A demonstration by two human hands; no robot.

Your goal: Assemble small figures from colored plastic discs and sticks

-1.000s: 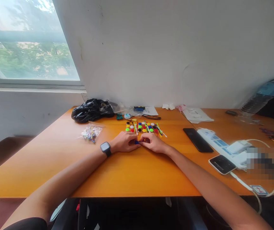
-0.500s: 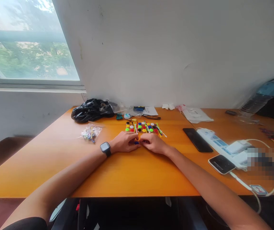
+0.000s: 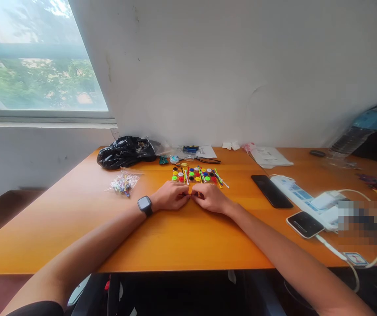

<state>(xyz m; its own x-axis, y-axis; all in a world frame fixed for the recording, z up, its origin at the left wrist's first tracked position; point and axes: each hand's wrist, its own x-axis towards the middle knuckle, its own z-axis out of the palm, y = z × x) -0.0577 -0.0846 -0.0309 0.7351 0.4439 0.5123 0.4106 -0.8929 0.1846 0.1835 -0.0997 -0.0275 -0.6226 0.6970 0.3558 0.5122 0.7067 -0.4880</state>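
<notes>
My left hand (image 3: 172,195), below a smartwatch (image 3: 144,202) on the wrist, rests on the table with its fingers pinched. Facing it is my right hand (image 3: 210,197), also closed at the fingertips. The two sets of fingertips nearly meet, and a thin dark bit shows between them, too small to name. Just beyond the hands lie several round coloured caps (image 3: 191,174) in rows. Thin coloured sticks (image 3: 202,174) lie among them, some white, yellow and green.
On the left lies a clear bag of small coloured parts (image 3: 124,183), with a black plastic bag (image 3: 127,151) behind. A screwdriver (image 3: 191,148) is on paper at the back. A phone (image 3: 271,191) and a power strip (image 3: 302,199) with cables stand right, near a water bottle (image 3: 356,131).
The small blue piece that showed under my left fingers is now hidden. Both hands stay in nearly the same place, with the fingers slightly shifted.
</notes>
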